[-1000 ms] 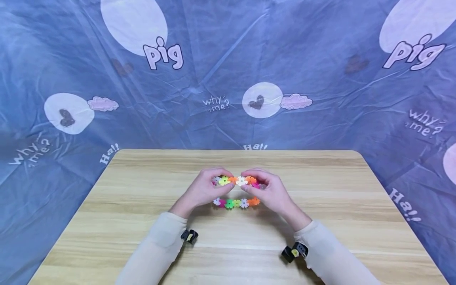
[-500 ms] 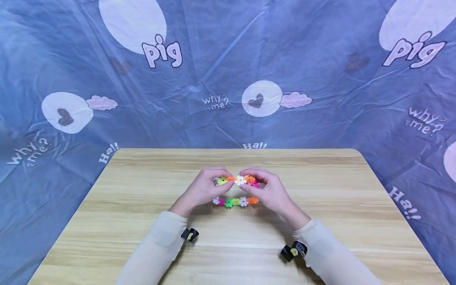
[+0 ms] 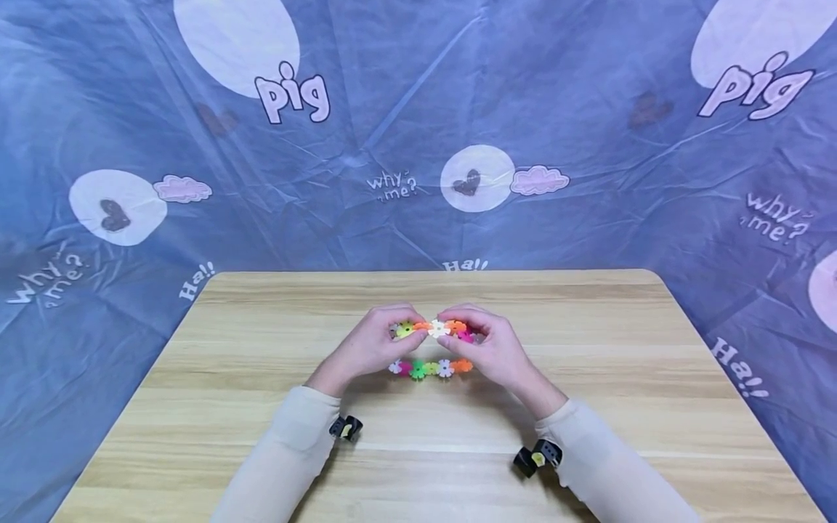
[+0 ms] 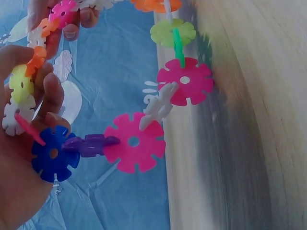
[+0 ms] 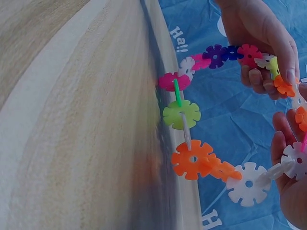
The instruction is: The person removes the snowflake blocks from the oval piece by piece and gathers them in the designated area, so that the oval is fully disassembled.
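Note:
A colourful chain of notched, flower-shaped plastic discs (image 3: 418, 369) is held up between both hands, its lower part hanging toward the tabletop. My left hand (image 3: 373, 345) pinches an orange disc (image 5: 284, 86) between thumb and fingers. Opposite it, my right hand (image 3: 493, 345) grips the chain by a white disc (image 3: 439, 328), thumb below and fingers above. The fingertips of both hands are close together where these discs meet. In the left wrist view a blue disc (image 4: 55, 153) and a large pink disc (image 4: 134, 142) hang beside the left palm. Fingers hide parts of the chain.
Below the hands lies a light wood-grain table (image 3: 431, 472) with rounded far corners. Behind it hangs a blue printed cloth (image 3: 366, 232), also along both sides. Black wrist cameras (image 3: 538, 457) are strapped over the pale sleeves (image 3: 281, 450).
Both hands keep their grip on the chain at nearly the same place. The whole head view shifts a little, with the hands, chain and backdrop drifting slightly left and up.

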`<act>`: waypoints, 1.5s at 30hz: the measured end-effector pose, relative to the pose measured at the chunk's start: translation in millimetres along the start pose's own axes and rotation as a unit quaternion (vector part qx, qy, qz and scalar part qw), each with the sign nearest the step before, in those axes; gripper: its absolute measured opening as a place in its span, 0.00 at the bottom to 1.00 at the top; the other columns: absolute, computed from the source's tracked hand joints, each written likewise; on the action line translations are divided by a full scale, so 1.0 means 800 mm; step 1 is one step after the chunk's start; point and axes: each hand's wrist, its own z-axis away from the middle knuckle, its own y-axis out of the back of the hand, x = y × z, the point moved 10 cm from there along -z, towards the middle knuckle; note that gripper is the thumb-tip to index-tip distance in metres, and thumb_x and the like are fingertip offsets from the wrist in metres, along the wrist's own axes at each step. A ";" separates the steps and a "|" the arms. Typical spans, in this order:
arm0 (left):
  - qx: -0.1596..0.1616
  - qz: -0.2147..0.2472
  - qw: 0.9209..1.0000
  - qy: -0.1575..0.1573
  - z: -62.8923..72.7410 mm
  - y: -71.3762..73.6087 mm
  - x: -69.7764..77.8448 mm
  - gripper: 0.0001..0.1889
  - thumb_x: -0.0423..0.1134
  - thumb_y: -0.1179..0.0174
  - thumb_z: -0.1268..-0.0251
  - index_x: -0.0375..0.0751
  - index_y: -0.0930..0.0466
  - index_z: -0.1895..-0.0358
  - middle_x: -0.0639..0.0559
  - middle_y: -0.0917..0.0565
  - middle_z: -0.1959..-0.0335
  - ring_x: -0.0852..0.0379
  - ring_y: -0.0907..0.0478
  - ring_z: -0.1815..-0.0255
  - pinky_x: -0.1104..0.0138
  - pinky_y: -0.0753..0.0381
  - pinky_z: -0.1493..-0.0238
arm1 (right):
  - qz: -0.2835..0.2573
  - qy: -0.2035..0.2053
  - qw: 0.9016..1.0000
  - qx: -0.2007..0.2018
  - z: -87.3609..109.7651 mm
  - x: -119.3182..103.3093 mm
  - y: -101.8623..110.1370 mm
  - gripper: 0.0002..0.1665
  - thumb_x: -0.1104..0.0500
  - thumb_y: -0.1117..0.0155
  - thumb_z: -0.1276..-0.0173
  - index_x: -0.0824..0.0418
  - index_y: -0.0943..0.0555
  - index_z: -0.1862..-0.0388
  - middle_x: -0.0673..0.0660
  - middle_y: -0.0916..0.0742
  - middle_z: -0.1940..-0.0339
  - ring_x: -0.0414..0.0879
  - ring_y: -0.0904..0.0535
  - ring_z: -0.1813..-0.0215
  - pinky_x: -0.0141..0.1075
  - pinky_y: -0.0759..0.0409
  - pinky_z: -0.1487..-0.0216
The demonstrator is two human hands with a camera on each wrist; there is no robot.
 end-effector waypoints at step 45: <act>0.077 -0.044 0.996 -0.004 0.004 0.018 0.000 0.04 0.37 0.30 0.26 0.44 0.08 0.56 0.53 0.09 0.58 0.55 0.12 0.53 0.56 0.11 0.46 | -0.033 0.001 0.999 0.011 -0.005 0.006 0.006 0.22 0.64 0.22 0.32 0.61 0.12 0.40 0.61 0.10 0.39 0.39 0.14 0.51 0.30 0.13 0.55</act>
